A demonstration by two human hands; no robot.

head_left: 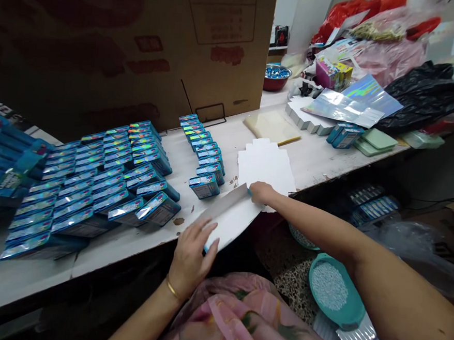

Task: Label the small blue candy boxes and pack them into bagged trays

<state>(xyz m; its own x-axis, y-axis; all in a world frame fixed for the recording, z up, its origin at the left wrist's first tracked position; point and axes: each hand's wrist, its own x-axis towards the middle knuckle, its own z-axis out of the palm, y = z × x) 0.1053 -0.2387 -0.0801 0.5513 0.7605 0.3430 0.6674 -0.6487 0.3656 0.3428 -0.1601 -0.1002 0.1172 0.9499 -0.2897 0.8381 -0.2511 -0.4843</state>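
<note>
A cardboard box blank, white inside with bits of blue at its edges, is partly folded up at the table's front edge. My left hand grips its near left end, thumb on one side and fingers on the other. At its far right corner, the closed fingers of my right hand pinch the card. Just beyond my right hand lies a stack of flat white blanks. To the left, a curved row of small blue boxes stands on the table.
Several rows of blue boxes fill the left of the table. A large brown carton stands behind. At right are holographic sheets, a black plastic bag and a red bowl. Below, a teal basin holds small white pieces.
</note>
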